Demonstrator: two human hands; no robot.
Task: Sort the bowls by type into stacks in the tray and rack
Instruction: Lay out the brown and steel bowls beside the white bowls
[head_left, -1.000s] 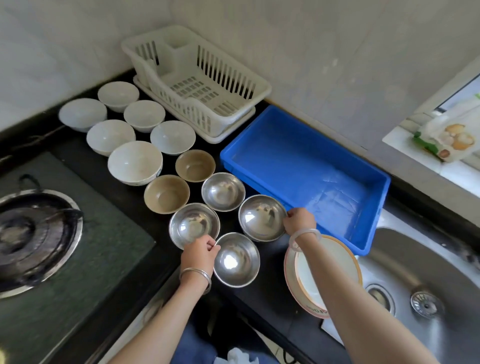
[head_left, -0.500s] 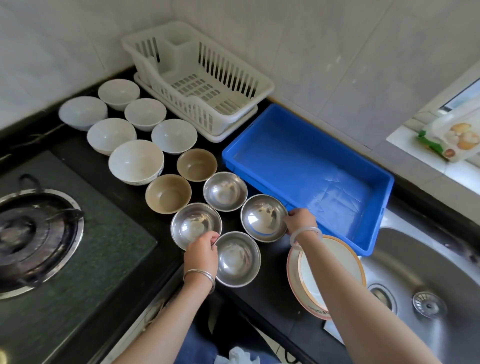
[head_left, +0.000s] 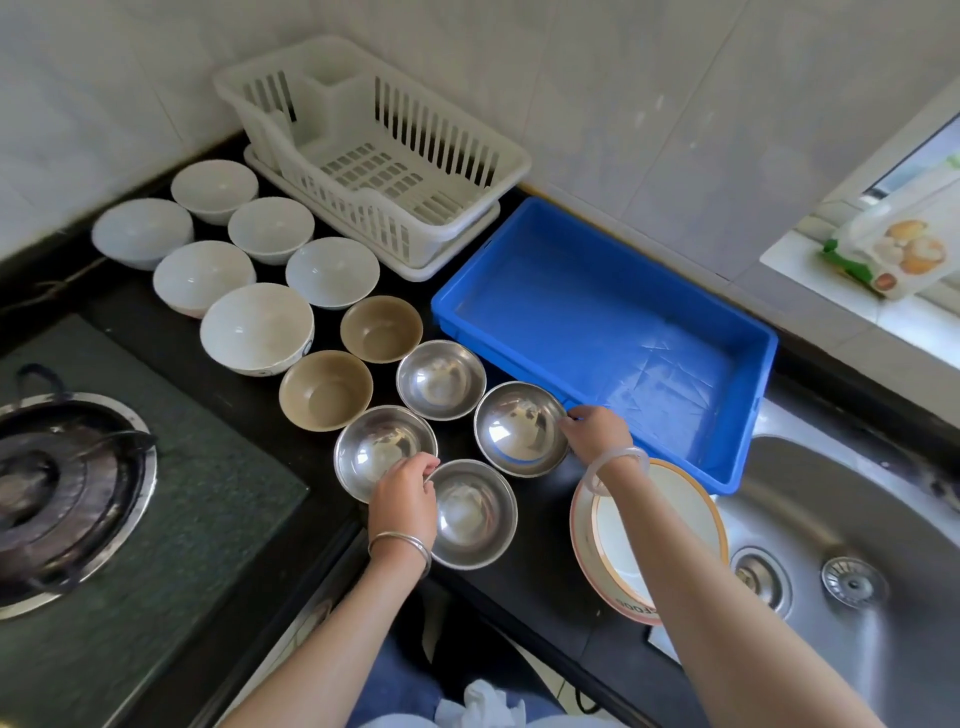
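Observation:
Several steel bowls sit in a cluster on the black counter. My right hand (head_left: 595, 428) pinches the right rim of the right steel bowl (head_left: 519, 428), beside the blue tray (head_left: 602, 332). Closed fingers of my left hand (head_left: 405, 499) rest on the left rim of the nearest steel bowl (head_left: 475, 514), where it meets the left steel bowl (head_left: 379, 447). A further steel bowl (head_left: 441, 379) stands behind. Two tan bowls (head_left: 382, 328) (head_left: 325, 389) and several white bowls (head_left: 257, 327) stand to the left. Against the wall is the white rack (head_left: 374, 150). Tray and rack hold nothing.
A gas burner (head_left: 57, 493) lies at the far left. The steel sink (head_left: 841, 545) is on the right, with orange-rimmed plates (head_left: 675, 519) leaning at its edge under my right forearm. A food packet (head_left: 898, 244) sits on the window sill.
Both hands stay on the same bowl rims. My left hand has edged slightly forward at the rim. No bowl has visibly left the counter.

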